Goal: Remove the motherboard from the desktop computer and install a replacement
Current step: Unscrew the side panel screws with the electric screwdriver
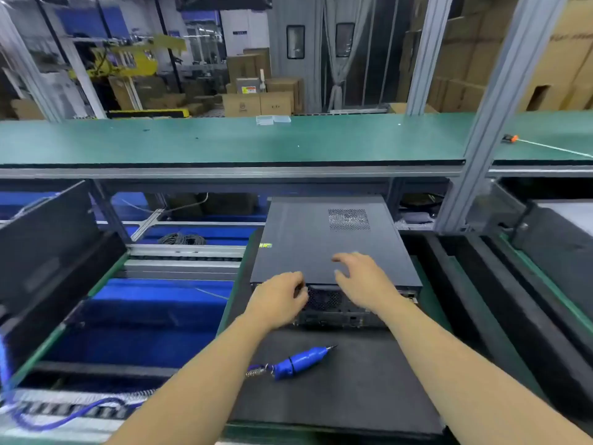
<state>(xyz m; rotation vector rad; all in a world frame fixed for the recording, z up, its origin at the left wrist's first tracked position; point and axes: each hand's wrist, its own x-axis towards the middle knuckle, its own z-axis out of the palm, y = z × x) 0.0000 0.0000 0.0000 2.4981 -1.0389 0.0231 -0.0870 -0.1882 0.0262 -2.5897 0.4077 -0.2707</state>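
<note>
Black desktop computer [324,242] on desk mat [337,387], long axis running away, closed rear end nearest; left hand [279,300] curled at rear edge, grip unclear; right hand [362,281] open over lid.

A long green shelf [224,139] runs across the middle. Brown cardboard boxes [256,104] sit behind it. Blue bins [144,316] are lower left. An orange tool [511,138] lies far right.
</note>
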